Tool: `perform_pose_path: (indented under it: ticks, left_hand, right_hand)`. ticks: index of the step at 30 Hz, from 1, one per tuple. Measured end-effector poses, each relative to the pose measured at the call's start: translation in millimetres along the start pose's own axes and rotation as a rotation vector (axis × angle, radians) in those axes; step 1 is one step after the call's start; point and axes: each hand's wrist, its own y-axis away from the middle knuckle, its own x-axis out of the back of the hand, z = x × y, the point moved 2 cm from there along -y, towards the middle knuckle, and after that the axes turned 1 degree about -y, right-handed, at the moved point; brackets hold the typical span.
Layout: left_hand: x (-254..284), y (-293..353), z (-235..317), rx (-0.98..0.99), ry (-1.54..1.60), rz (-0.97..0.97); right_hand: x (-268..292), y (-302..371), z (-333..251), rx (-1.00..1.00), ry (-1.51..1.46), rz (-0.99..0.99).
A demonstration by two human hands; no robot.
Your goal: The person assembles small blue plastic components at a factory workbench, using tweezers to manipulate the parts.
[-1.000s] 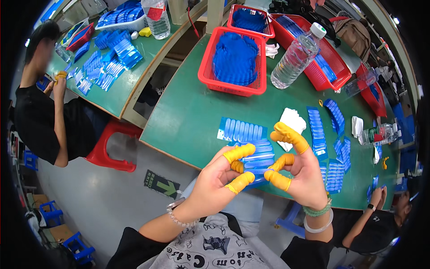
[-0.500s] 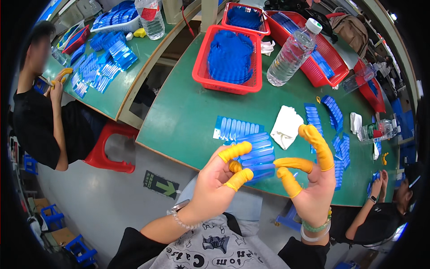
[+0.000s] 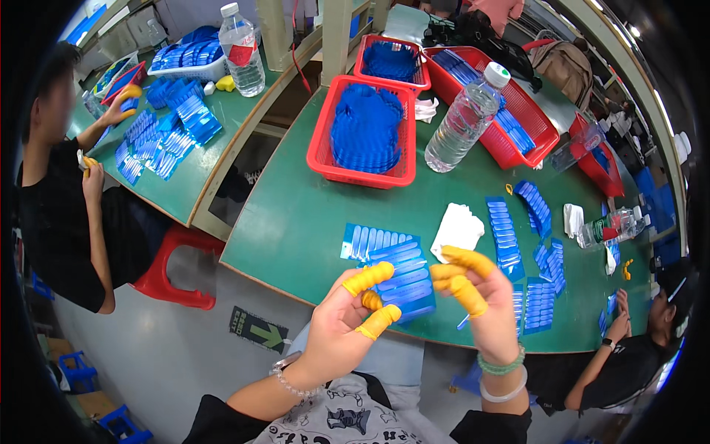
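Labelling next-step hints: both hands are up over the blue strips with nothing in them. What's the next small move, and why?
Probably lower the left hand onto the nearest sheet of blue strips at the green table edge and take a grip on one. Both hands, the right hand too, hover empty with orange finger cots on, and that sheet lies directly beneath them.

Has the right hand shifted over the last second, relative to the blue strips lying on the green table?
Yes. The right hand has pulled away from the left hand, opening a gap that shows the blue strips on the green table.
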Motion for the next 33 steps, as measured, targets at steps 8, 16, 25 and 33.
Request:
perform_pose_path:
  ticks: [8, 16, 25, 33]
  left_hand:
    - [5.8, 1.0, 4.3, -0.075, -0.085, -0.003]
    - [6.8, -1.2, 5.9, 0.017, 0.002, 0.002]
    - [6.3, -1.7, 5.3, 0.218, 0.118, 0.022]
    - [6.2, -1.0, 1.5, 0.189, 0.114, 0.03]
  right_hand:
    - [-22.0, -10.3, 11.5, -0.222, -0.233, -0.154]
    - [-20.8, -8.5, 6.8, -0.182, -0.188, -0.166]
    - [-14.3, -5.3, -0.1, -0.191, -0.15, -0.255]
    - [-11.4, -7.1, 2.9, -0.201, -0.127, -0.272]
